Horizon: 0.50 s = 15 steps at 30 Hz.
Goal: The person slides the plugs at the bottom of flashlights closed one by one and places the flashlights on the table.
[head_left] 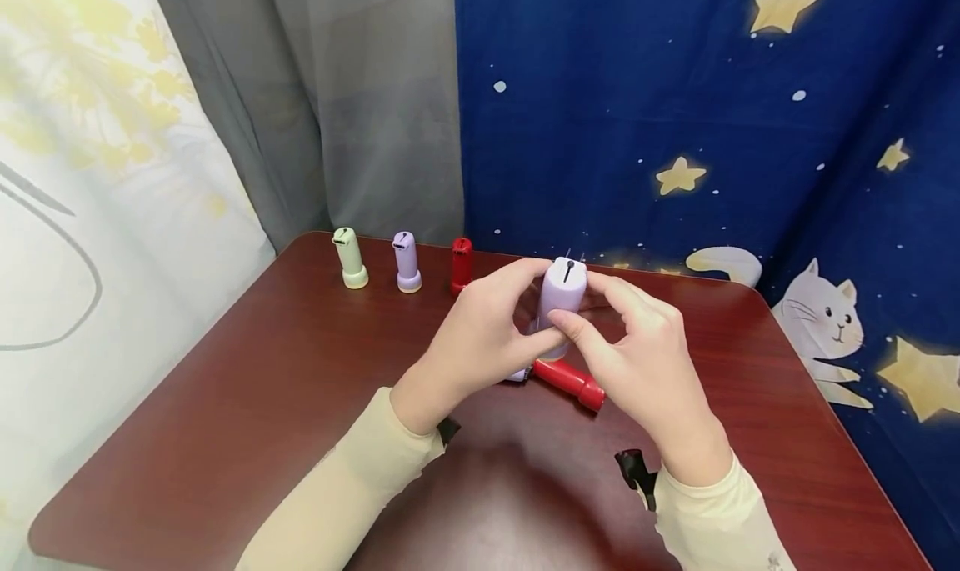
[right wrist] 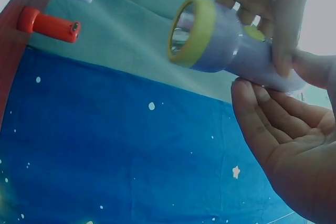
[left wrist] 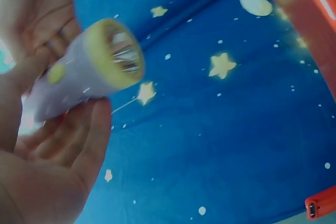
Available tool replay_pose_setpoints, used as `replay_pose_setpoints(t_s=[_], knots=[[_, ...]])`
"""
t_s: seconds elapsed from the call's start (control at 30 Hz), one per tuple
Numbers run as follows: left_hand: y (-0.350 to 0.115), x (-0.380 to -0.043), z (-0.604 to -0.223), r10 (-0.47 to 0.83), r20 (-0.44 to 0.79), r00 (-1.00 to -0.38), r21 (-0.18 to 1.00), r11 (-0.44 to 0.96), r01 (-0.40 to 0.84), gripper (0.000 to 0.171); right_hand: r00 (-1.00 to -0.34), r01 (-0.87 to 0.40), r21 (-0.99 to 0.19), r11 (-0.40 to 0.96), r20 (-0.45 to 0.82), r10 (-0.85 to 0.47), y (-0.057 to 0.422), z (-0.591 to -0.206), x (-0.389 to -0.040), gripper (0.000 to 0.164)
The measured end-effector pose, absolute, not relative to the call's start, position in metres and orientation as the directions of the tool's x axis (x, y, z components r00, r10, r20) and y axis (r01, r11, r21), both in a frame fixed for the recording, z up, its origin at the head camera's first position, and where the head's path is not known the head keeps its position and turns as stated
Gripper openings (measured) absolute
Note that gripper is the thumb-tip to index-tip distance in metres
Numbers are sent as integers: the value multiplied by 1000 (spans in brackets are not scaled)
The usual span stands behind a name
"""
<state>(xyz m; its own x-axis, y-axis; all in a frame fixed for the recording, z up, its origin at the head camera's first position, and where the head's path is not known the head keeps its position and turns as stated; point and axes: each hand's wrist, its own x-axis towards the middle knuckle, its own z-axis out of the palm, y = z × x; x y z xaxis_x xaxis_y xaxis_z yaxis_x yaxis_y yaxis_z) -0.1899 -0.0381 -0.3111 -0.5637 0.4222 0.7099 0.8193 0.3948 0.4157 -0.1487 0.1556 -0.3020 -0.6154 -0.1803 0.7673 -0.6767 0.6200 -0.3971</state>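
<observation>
A lavender flashlight [head_left: 563, 288] is held up over the table between both hands, tail end toward the head camera. Its yellow-rimmed lens [left wrist: 116, 53] and yellow button [left wrist: 56, 73] show in the left wrist view. The left hand [head_left: 483, 325] grips it from the left with thumb and fingers. From the right, the right hand [head_left: 637, 346] holds it too, thumb across its body. Thin prongs stick out by the tail end. Below the hands a red flashlight [head_left: 573, 385] lies on its side, next to a pale item [head_left: 517, 376] mostly hidden by the left hand.
Along the far side of the wooden table [head_left: 300, 404] stand a pale green flashlight [head_left: 350, 258], another lavender flashlight [head_left: 407, 262] and another red flashlight [head_left: 462, 262], partly behind the left hand. Grey and starry blue curtains [head_left: 600, 121] hang behind; a white patterned curtain [head_left: 112, 179] hangs left.
</observation>
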Motion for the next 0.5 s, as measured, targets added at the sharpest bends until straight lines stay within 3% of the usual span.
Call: replay_pose_setpoints(t_s=[0.17,0.5], knots=[[-53,-193,-299,497,620,-607,573,240,783,47,-608,-707,-382,595,759,-236,157,-299,-150,46],[-65,-193,-296,536,538,-651,647,232,726,38,-699,-651,-440,618,666,-262,155,-297,-144,46]])
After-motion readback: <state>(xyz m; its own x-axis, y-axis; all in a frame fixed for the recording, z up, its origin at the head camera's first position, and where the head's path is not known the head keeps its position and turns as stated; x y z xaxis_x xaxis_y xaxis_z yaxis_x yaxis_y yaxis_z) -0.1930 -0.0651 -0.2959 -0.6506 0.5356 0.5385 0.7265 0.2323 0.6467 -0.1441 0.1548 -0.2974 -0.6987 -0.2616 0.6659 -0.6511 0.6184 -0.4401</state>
